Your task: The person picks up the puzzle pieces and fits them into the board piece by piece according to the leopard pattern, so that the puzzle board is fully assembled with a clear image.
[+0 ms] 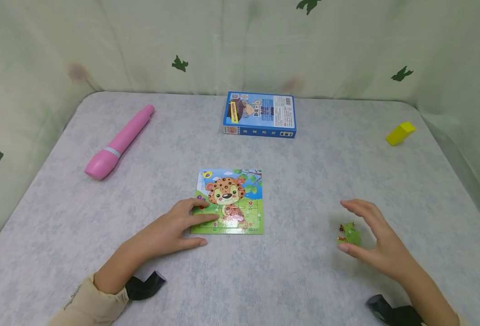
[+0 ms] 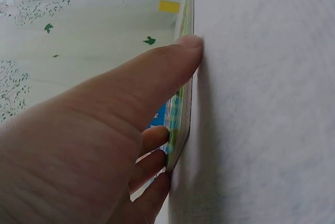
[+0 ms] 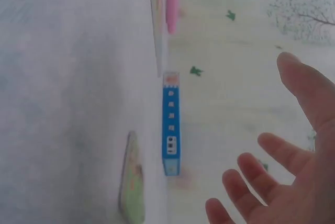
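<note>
A square jigsaw puzzle (image 1: 233, 190) with a cartoon leopard lies flat on the grey table. My left hand (image 1: 167, 232) rests at its lower left, with extended fingers on the picture and the thumb at the board's near left corner. In the left wrist view, the thumb and fingers of the left hand (image 2: 125, 98) touch the board's edge (image 2: 184, 116). To the right, a small green puzzle piece (image 1: 350, 235), or a few together, sits on the table. Around it, without a grip, my right hand (image 1: 380, 249) hovers with thumb and fingers spread. The right wrist view shows this hand (image 3: 288, 182) apart from the green piece (image 3: 133, 187).
A blue box (image 1: 260, 115) lies at the back middle. Toward the back left is a pink microphone-shaped object (image 1: 121, 142). A yellow block (image 1: 400, 133) stands at the back right. Pale printed cloth (image 1: 207, 40) hangs behind the table's far edge.
</note>
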Available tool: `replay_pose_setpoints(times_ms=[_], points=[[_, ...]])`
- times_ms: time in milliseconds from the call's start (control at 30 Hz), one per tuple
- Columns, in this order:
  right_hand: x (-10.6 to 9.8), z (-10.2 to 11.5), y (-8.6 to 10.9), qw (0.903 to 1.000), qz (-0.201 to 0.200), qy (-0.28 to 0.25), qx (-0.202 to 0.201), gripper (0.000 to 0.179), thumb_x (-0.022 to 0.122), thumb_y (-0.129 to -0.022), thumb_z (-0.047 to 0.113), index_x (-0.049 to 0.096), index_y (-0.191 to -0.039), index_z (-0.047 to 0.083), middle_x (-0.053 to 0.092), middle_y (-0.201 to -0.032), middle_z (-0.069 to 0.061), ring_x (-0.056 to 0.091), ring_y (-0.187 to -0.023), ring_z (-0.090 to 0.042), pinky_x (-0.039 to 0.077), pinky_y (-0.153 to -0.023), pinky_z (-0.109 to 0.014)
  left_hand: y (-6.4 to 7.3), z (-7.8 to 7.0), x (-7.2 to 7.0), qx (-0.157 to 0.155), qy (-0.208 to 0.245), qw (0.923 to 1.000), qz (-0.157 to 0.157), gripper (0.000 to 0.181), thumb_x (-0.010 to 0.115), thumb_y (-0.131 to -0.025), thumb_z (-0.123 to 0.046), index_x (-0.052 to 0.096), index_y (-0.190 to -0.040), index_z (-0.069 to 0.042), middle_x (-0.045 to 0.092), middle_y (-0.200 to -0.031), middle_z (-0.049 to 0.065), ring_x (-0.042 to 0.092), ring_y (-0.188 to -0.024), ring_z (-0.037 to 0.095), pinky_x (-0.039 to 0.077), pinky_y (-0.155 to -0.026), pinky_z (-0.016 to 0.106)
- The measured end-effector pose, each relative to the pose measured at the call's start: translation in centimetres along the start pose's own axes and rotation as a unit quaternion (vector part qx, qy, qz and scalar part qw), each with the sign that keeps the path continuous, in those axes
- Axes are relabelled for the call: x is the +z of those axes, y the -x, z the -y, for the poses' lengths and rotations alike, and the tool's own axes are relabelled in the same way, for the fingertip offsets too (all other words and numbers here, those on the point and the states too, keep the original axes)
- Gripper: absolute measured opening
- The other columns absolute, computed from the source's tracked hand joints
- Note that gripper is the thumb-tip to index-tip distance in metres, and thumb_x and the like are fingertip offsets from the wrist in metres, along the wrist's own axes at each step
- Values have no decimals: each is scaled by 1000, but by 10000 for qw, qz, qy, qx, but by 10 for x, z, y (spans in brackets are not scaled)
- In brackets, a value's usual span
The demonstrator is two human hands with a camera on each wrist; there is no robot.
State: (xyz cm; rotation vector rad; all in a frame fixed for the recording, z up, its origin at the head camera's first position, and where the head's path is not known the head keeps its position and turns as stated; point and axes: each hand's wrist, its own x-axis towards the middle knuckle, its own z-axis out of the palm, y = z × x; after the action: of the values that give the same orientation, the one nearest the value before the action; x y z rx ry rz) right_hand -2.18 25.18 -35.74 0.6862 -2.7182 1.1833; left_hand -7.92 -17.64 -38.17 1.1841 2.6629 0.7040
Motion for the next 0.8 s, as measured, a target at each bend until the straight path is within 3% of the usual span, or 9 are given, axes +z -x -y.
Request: replay_pose_setpoints(times_ms=[200,433,567,667,800], points=[[1,-19,12,9988,-15,-17,487,85,81,-61,1,37,-135,5,35,-129,-2,36,-108,-11,27,-85,-11,0,1,0,53,2,10000,-37,51,66,-80,-38,54,-127,-22,38,-131,8,32,-120,25,33,-94,43],[-1,-33,21,9926,461,288,1085,91,82,-64,20,31,-139,9,31,-130,-11,34,-107,-15,19,-86,-3,0,2,1,88,-7,9999,-73,51,66,-80,-38,54,-127,-23,38,-131,7,32,-120,25,33,-94,43],[-1,-36,22,9888,654,617,1190,90,81,-65,28,32,-137,7,36,-127,-16,34,-111,-31,29,-95,-36,0,2,2,79,-8,9999,-71,51,67,-79,-38,54,-127,-23,38,-131,7,32,-120,25,33,-94,43],[-1,-36,22,9869,688,829,1204,85,79,-66,30,35,-135,3,39,-122,-18,35,-110,-39,29,-82,-57,0,2,2,64,-2,10000,-60,51,67,-79,-38,54,-127,-23,38,-131,7,32,-120,25,33,-94,44],[-1,-36,22,9862,673,984,1149,76,78,-68,28,42,-130,1,41,-116,-18,37,-105,-39,28,-79,-58,0,2,1,30,16,10000,-37,51,67,-80,-38,54,-127,-24,38,-131,7,32,-120,25,33,-93,44]])
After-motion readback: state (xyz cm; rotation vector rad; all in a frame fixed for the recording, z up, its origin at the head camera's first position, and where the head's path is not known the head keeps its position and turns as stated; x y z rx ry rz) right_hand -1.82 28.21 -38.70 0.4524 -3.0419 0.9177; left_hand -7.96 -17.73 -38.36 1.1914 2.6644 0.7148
